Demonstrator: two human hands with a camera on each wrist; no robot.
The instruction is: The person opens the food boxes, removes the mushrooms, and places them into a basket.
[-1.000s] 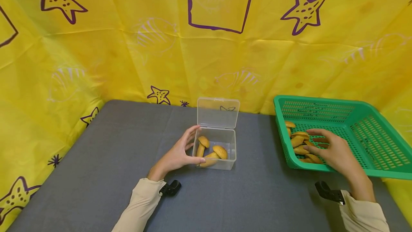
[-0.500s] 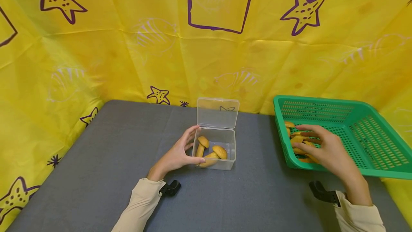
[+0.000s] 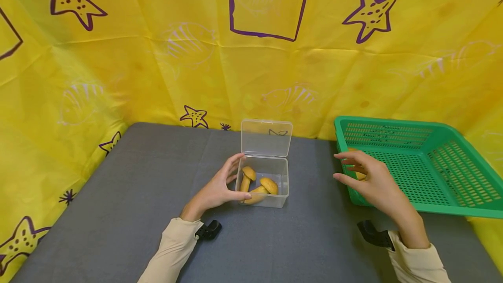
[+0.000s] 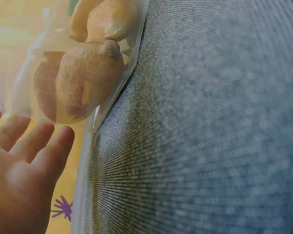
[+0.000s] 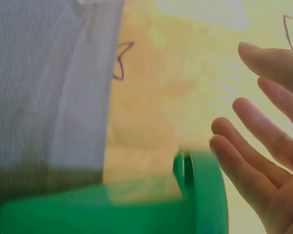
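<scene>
My left hand (image 3: 217,188) holds the left side of a clear plastic box (image 3: 280,169), thumb at the front rim and index finger at the back left corner. Two brown-capped mushrooms lie inside: one with its cap up (image 3: 249,172), the other on its side (image 3: 269,185). Through the box wall, the left wrist view shows mushrooms (image 4: 90,80) close by the fingertips (image 4: 63,136). Over the left rim of a green basket (image 3: 424,152) is my right hand (image 3: 371,176), fingers spread and nothing between them. It hides most of the mushrooms (image 3: 360,175) in the basket.
The box's hinged lid (image 3: 266,138) stands up at the back. Grey cloth (image 3: 306,235) covers the table. A yellow printed curtain (image 3: 251,69) hangs behind and at the sides. Each wrist wears a black camera mount (image 3: 209,230).
My right hand has come up from the mushrooms in the basket and moved left, past the rim. The left hand and the plastic box have stayed where they were.
</scene>
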